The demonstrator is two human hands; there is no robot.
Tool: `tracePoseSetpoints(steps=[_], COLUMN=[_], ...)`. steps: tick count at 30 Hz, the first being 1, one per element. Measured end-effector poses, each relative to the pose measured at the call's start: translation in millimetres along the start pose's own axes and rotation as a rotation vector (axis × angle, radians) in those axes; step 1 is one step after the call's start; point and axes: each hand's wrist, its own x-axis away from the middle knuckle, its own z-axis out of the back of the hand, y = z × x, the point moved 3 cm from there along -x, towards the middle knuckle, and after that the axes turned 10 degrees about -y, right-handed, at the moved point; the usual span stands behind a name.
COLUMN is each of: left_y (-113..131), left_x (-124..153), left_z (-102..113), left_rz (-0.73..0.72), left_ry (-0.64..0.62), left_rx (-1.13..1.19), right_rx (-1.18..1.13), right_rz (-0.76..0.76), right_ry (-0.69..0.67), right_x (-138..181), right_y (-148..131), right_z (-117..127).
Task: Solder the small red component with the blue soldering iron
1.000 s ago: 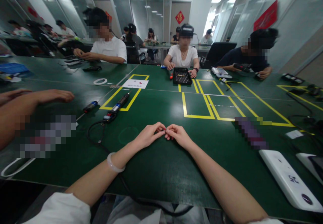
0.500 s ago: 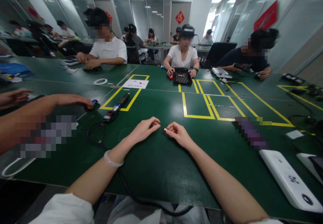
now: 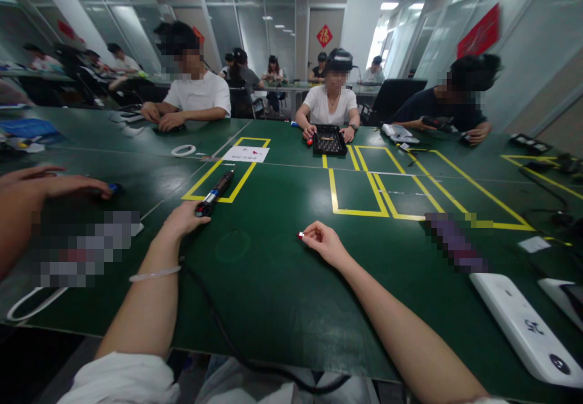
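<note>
My left hand [image 3: 183,220] is at the rear end of a corded electric screwdriver [image 3: 217,190], with the thumb on the near side and the fingers partly hidden around it. The black and silver tool lies on the green table, its tip pointing away from me. My right hand [image 3: 322,243] rests above the table in a pinch. Between its fingertips sticks out a small red and silver piece [image 3: 300,235], too small to name. A black cord [image 3: 212,310] runs from near my left hand down over the table's front edge.
Yellow tape frames [image 3: 359,212] mark the table [image 3: 273,307]. A paper sheet [image 3: 246,154] lies beyond the screwdriver. A white device [image 3: 523,328] showing digits is at right. A co-worker's hand [image 3: 86,186] is at left. Across the table a person holds a black tray [image 3: 330,141].
My left hand has moved left, away from my right hand, onto the electric screwdriver's rear end. My right hand stays put with the small piece. The co-worker's hand has drawn back left with a blue object.
</note>
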Motion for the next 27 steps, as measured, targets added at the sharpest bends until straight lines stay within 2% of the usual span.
tracePoseSetpoints(steps=[4,8,11,22,27], left_y=[21.4,53.7,81.1,207.9,236.9], left_x=[9.6,24.5,34.3,94.7,114.8], left_z=[2.9,1.7,-3.6,-36.6,-47.4], left_rz=[-0.018,-0.011,-0.062,-0.484,-0.603], left_ry=[0.003,0.051,0.076,0.094,0.069], left_rx=[-0.037,-0.067,-0.072,0.033,0.086], right_rx=[0.012,0.060,0.106,0.254,0.304], right_rz=[0.008,0.019,0.024,0.064,0.047], right_ry=[0.014,0.024,0.018,0.007,0.013], right_x=[-0.5,0.5,2.0,5.5,4.5], right_y=[0.1,-5.2,-10.2,-18.4,-14.5], right_z=[0.3,-1.3,-2.7,-5.6,-4.2])
